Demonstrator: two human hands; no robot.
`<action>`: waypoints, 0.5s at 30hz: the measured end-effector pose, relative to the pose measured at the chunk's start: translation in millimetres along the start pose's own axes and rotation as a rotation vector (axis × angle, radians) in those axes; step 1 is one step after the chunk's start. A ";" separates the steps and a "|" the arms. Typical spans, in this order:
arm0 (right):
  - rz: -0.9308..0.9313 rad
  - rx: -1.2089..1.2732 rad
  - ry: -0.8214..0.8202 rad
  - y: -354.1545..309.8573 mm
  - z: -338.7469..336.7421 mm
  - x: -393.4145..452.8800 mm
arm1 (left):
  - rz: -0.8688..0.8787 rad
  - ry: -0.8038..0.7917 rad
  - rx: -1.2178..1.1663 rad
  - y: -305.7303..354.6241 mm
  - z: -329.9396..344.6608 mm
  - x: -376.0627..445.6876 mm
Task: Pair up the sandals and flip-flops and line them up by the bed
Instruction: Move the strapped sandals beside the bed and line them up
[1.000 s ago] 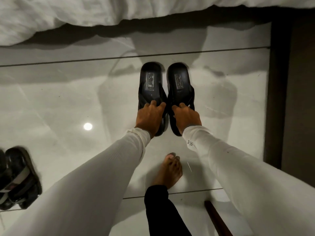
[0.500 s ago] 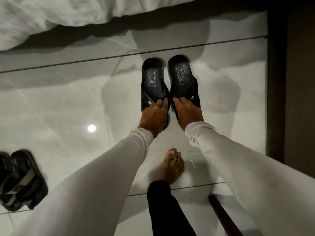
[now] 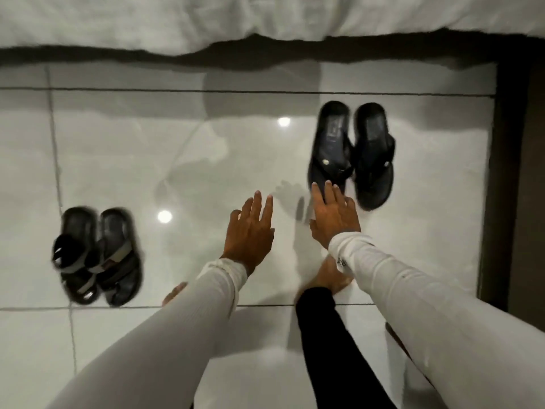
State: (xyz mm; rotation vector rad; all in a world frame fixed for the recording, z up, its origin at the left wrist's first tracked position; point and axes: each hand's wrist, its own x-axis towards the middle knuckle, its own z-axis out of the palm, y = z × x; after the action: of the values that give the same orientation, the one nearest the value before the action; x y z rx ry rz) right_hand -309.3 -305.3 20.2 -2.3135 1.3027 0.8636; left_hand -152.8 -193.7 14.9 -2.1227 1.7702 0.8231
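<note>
Two black flip-flops (image 3: pixel 351 152) lie side by side on the glossy white tile floor, toes toward me, near the bed (image 3: pixel 206 22) at the top. My right hand (image 3: pixel 333 216) hovers just below the left flip-flop's toe end, fingers spread, holding nothing. My left hand (image 3: pixel 250 231) is open over bare floor to its left. A pair of black strapped sandals (image 3: pixel 97 255) with grey bands sits together at the lower left, blurred.
A dark wooden panel or frame (image 3: pixel 513 187) runs down the right side. My bare foot (image 3: pixel 330 276) and black trouser leg are below the hands. White bedding overhangs the floor along the top. Ceiling lights reflect in the tiles.
Both hands have let go of the flip-flops and drawn back, now open. The view has swung left, so the flip-flops sit to the right and the sandals are fully in view.
</note>
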 end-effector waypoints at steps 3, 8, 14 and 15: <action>-0.043 -0.006 -0.049 -65.7 -4.2 -7.3 | -0.078 -0.013 -0.012 -57.9 10.0 -50.6; -0.250 -0.052 -0.112 -223.3 -7.3 -23.9 | -0.279 -0.036 -0.036 -192.9 29.6 -149.1; -0.410 0.111 -0.218 -388.5 23.1 -42.2 | -0.410 -0.098 -0.087 -321.1 48.0 -218.9; -0.426 0.155 -0.242 -409.8 31.0 -44.6 | -0.402 -0.102 -0.087 -338.2 51.8 -224.1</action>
State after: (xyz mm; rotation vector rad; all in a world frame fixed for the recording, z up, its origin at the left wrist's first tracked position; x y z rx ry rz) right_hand 13.4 -47.2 27.8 -2.1658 0.7125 0.8302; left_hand 136.9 93.1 47.6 -2.3328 1.2168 0.8880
